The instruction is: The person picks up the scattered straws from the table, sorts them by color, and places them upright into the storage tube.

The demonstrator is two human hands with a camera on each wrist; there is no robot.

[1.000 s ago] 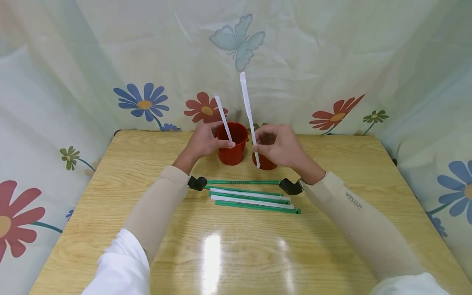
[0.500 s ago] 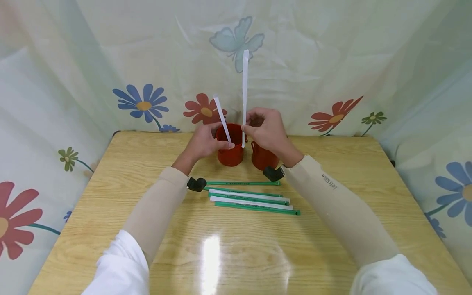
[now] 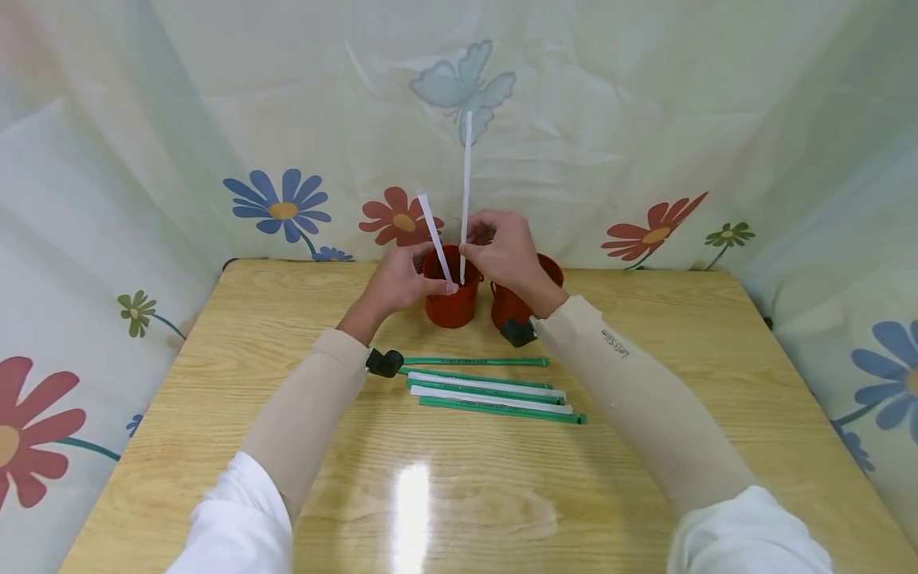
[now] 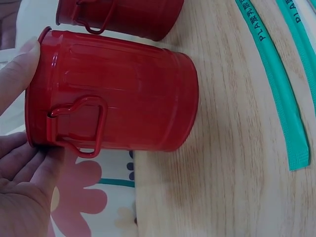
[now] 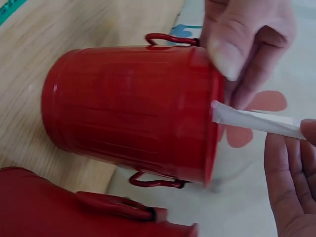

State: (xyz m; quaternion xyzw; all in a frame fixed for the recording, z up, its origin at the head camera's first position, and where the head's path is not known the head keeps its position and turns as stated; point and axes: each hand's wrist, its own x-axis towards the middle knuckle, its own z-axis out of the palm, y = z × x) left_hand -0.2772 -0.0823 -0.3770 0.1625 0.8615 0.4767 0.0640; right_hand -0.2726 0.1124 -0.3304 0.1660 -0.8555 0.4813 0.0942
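Observation:
Two red metal buckets stand side by side at the table's back. My left hand (image 3: 393, 281) grips the rim of the left bucket (image 3: 452, 309); the left wrist view shows thumb and fingers on either side of that bucket's (image 4: 128, 94) edge. One white paper-wrapped straw (image 3: 433, 233) leans up out of it beside my left thumb. Between thumb and fingers, my right hand (image 3: 508, 249) pinches another white wrapped straw (image 3: 466, 179), nearly upright. Its lower end (image 5: 222, 113) is at the left bucket's rim; whether it is inside, I cannot tell. My right wrist partly hides the right bucket (image 3: 505, 304).
Several wrapped straws lie crosswise on the wooden table (image 3: 344, 478) in front of the buckets, green ones (image 3: 495, 410) and white ones (image 3: 502, 399). A flowered curtain (image 3: 574, 159) hangs right behind the table's back edge.
My right hand has moved left and away from me, from over the right bucket to the left bucket's mouth, bringing the white straw. My left hand keeps its grip on the rim.

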